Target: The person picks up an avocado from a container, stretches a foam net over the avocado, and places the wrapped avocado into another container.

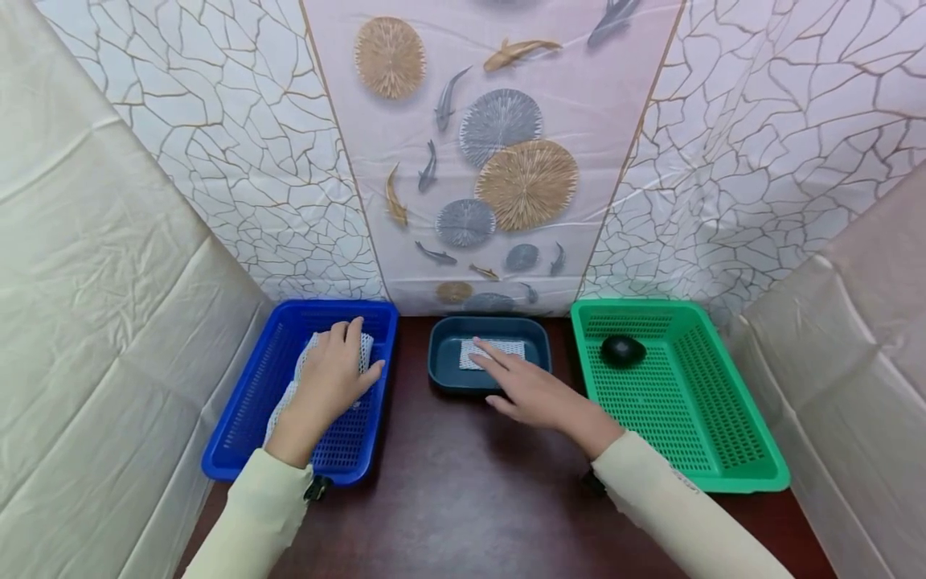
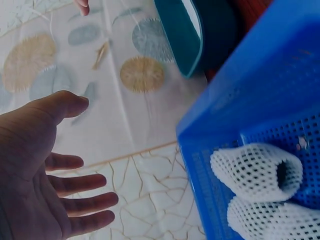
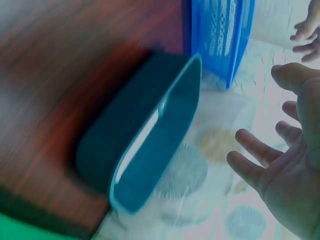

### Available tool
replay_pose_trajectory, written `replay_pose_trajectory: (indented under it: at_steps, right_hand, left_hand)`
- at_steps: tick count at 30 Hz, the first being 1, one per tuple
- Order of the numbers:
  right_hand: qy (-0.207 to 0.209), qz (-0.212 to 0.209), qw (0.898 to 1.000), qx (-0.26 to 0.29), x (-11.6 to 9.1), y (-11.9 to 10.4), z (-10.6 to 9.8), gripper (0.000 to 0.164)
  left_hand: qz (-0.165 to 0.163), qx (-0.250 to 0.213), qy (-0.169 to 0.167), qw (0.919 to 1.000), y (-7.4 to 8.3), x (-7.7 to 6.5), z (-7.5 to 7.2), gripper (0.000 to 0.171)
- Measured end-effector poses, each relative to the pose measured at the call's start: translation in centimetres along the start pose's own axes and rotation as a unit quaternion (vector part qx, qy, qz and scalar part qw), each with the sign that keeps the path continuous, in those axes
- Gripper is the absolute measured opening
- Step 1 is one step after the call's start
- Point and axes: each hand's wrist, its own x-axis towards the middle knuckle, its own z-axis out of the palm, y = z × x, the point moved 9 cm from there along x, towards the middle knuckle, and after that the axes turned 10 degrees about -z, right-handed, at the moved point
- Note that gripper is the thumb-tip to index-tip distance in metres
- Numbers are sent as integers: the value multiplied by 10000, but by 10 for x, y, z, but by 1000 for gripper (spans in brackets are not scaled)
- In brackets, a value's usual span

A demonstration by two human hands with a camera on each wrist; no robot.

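My left hand hovers over the blue basket, fingers loosely extended and holding nothing. White foam fruit nets lie in that basket, partly hidden under the hand in the head view; one shows its open end in the left wrist view. My right hand is above the dark teal tray, its fingers spread and nothing in them. A flat white foam net lies on the tray's floor, partly covered by the fingers. In the right wrist view the hand is apart from the tray.
To the right stands a green basket holding a dark, glossy oval fruit. All the containers stand on a dark brown table. Patterned cloth hangs close behind them, and pale cloth walls close off both sides.
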Motion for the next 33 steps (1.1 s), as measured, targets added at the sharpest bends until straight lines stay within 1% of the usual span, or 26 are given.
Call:
replay_pose_trajectory:
  at_steps: [3, 5, 10, 15, 20, 25, 27, 29, 33]
  right_hand:
    - [86, 177, 9997, -124, -15, 12, -11, 74]
    - [148, 281, 9993, -200, -22, 19, -16, 74]
    - [250, 574, 9977, -274, -41, 33, -25, 73]
    - [344, 687, 9966, -309, -57, 46, -30, 72]
    - [416, 780, 9949, -491, -74, 60, -35, 71]
    - [427, 927, 9935, -509, -89, 72, -40, 70]
    - [402, 997, 9930, -484, -94, 77, -41, 70]
    - [391, 1078, 9922, -491, -100, 83, -42, 70]
    - [414, 1206, 9904, -527, -109, 97, -43, 70]
  left_hand:
    - [183, 22, -5, 9998, 15, 1, 4, 82]
    - [276, 118, 15, 9995, 23, 0, 6, 81]
    - [562, 298, 25, 9980, 45, 0, 15, 78]
    - [828, 230, -13, 9963, 65, -1, 30, 76]
    - [1128, 110, -44, 9935, 85, -1, 45, 76]
    - [1327, -24, -290, 9907, 100, -2, 64, 76]
    - [1377, -174, -370, 9896, 104, -3, 71, 76]
    - [1384, -349, -480, 9886, 108, -3, 78, 75]
    - [1379, -556, -700, 9864, 116, -5, 93, 73]
